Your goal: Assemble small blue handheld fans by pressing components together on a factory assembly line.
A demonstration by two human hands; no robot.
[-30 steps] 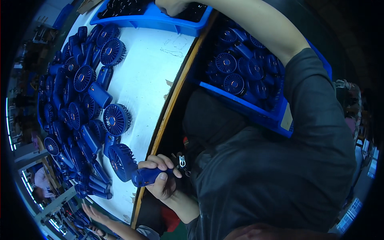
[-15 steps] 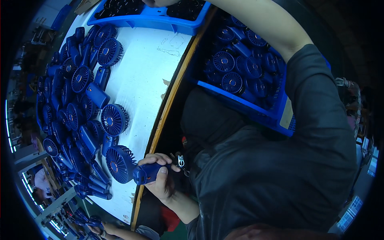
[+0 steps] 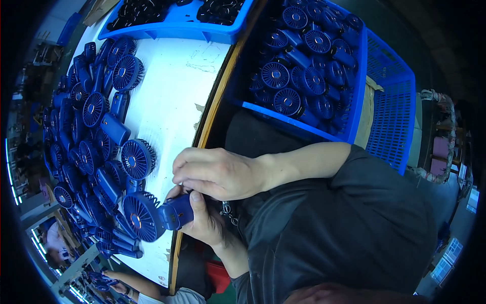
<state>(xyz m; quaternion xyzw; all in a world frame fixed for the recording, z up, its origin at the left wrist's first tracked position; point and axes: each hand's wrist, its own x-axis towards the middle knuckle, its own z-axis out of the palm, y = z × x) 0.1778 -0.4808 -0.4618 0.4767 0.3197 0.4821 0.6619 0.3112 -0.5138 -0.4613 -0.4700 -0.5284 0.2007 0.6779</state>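
Note:
My left hand (image 3: 206, 223) is closed around the handle of a dark blue handheld fan (image 3: 177, 212), its round grille pointing left over the table edge. Right above that handle is my right hand (image 3: 218, 171), its fingers bent and pressed together. Whatever it pinches, if anything, is hidden behind the fingers. The far end of the handle is covered by my hands. Left of the fan lies a large pile of similar blue fans (image 3: 86, 147) on the white table (image 3: 174, 96).
A blue tray (image 3: 167, 31) of small black parts sits at the table's far end. Beside the table, a blue crate (image 3: 293, 124) is full of fans, with another blue basket (image 3: 392, 101) behind it. Another person's arm (image 3: 139, 283) shows at the lower left.
My right hand has come from the parts tray down to the handle of the fan. My left hand still holds the fan, which sits slightly further left in view.

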